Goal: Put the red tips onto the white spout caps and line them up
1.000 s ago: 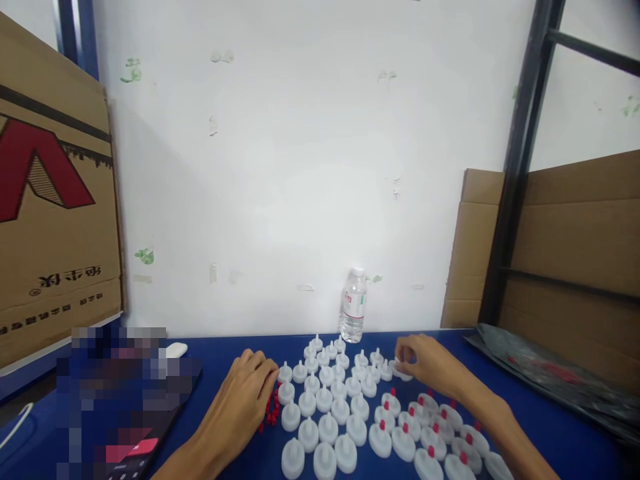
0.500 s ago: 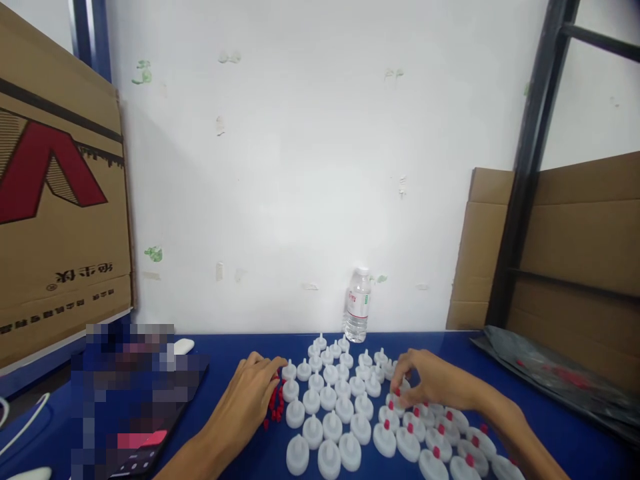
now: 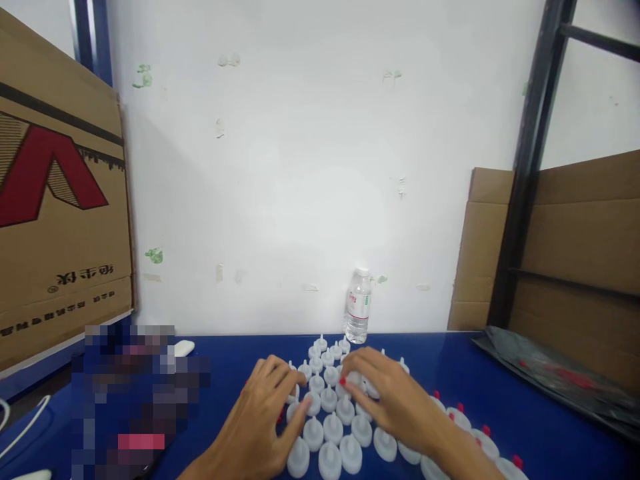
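White plastic nozzle caps [image 3: 330, 461] stand upright in rows on the blue table, their thin spouts pointing up. My left hand [image 3: 260, 413] is over the left edge of the rows, thumb and fingers apart. Small red tips [image 3: 280, 415] lie beside it, mostly hidden beneath the hand. My right hand [image 3: 387, 393] hovers above the middle rows and pinches one small red tip [image 3: 343, 381] between thumb and fingers. At the right, several white caps carry red tips [image 3: 486, 430] on their spouts; my right hand and forearm hide part of those rows.
A water bottle [image 3: 358, 307] stands against the white wall behind the caps. To the left are a large cardboard box [image 3: 65, 253], a white cable [image 3: 27, 427] and a blurred-out area. A grey plastic bag [image 3: 555, 373] lies at the right edge.
My right hand has moved left from the red-tipped caps to the middle rows, and a red tip now shows at its fingertips. My left hand has shifted slightly right, its thumb spread.
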Demonstrator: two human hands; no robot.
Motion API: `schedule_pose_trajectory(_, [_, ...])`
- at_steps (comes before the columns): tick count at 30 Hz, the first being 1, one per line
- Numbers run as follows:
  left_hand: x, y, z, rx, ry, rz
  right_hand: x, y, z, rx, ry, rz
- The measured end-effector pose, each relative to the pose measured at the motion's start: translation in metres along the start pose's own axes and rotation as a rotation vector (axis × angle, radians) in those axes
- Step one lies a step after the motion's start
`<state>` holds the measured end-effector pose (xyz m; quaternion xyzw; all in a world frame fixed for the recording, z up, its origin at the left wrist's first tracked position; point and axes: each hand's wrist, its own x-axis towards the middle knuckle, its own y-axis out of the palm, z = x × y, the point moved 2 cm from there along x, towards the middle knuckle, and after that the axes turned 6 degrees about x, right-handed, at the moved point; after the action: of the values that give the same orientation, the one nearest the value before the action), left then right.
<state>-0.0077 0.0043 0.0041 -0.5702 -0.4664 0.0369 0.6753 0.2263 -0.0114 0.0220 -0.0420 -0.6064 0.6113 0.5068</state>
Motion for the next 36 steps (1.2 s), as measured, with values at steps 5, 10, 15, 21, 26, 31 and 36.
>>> schedule_pose_trajectory(5, [-0.006,0.013,-0.013,0.028,0.201,-0.019,0.000,0.024,0.034,-0.081,-0.303,-0.072])
schedule_pose_trajectory(10, [-0.006,0.019,-0.011,-0.101,0.218,-0.118,0.005,0.016,0.041,-0.088,-0.361,-0.238])
schedule_pose_trajectory(15, [-0.004,0.021,-0.017,-0.236,0.081,-0.201,0.009,0.012,0.040,-0.208,-0.335,-0.295])
schedule_pose_trajectory(21, [-0.005,0.021,-0.018,-0.205,0.006,-0.206,0.009,0.015,0.040,-0.276,-0.329,-0.379])
schedule_pose_trajectory(26, [-0.002,0.015,-0.018,0.006,0.180,-0.237,0.006,0.021,0.039,-0.263,-0.406,-0.348])
schedule_pose_trajectory(31, [-0.002,0.020,-0.018,0.074,0.198,-0.247,0.004,0.027,0.043,-0.267,-0.458,-0.395])
schedule_pose_trajectory(36, [-0.001,0.015,-0.022,-0.011,0.252,-0.246,0.008,0.020,0.039,-0.258,-0.414,-0.399])
